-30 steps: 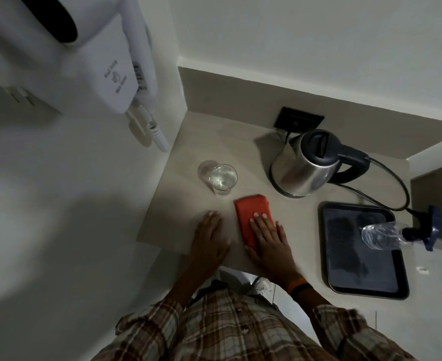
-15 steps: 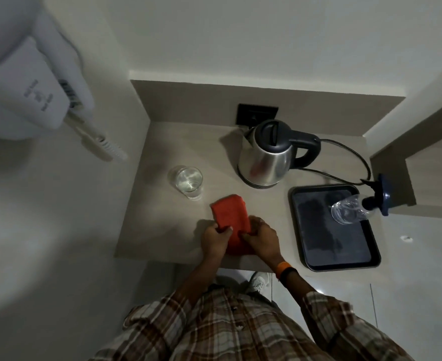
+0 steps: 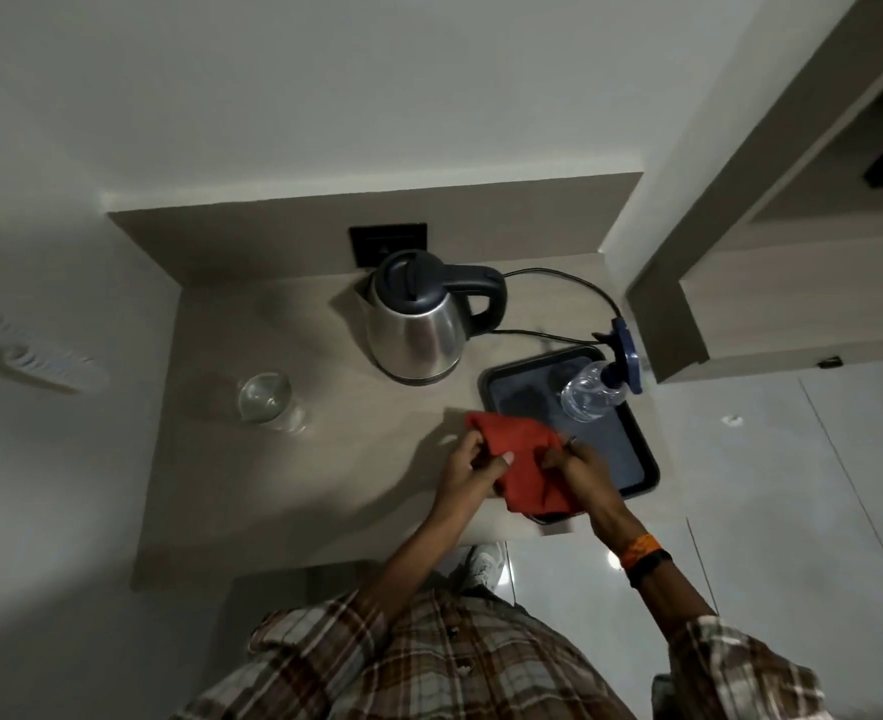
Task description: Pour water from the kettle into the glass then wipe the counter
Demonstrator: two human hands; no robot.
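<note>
A red cloth hangs lifted off the counter, held between both hands. My left hand pinches its left edge and my right hand grips its right side. The cloth overlaps the near left corner of the black tray. A steel kettle with a black lid and handle stands at the back of the counter. A clear glass with water in it stands to the left, apart from the hands.
A clear plastic bottle with a blue cap lies on the tray. The kettle's black cord loops behind it. A black wall socket sits behind the kettle. A white wall-mounted device hangs at the left.
The cloth lay flat on the counter under my right hand; now both hands have gathered it and lifted it, shifted right toward the tray. The camera view swung left to right.
</note>
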